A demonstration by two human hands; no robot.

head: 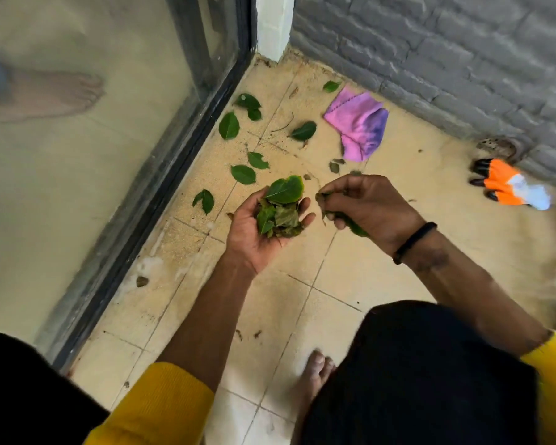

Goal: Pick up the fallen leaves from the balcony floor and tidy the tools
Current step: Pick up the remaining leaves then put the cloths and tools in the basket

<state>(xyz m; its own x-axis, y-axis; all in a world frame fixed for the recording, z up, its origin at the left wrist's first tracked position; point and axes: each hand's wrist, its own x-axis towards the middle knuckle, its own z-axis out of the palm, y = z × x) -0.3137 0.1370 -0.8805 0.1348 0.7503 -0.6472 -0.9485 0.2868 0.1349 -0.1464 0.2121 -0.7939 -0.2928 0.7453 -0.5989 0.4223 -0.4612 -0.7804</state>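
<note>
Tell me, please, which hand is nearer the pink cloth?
Right. The right hand holds leaves just below the pink cloth; the left hand, cupping a leaf pile, is lower and further left.

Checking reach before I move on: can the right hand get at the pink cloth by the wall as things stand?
Probably yes. Bare floor tiles lie between the right hand and the pink cloth, nothing blocking, but that hand already holds leaves, so gripping would be awkward.

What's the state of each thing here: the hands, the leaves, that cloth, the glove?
left hand: palm up, cupping a pile of gathered leaves
right hand: fingers curled, gripping a few leaves
loose leaves: scattered on the floor
pink cloth: crumpled on the floor
orange glove: lying by the wall
</note>
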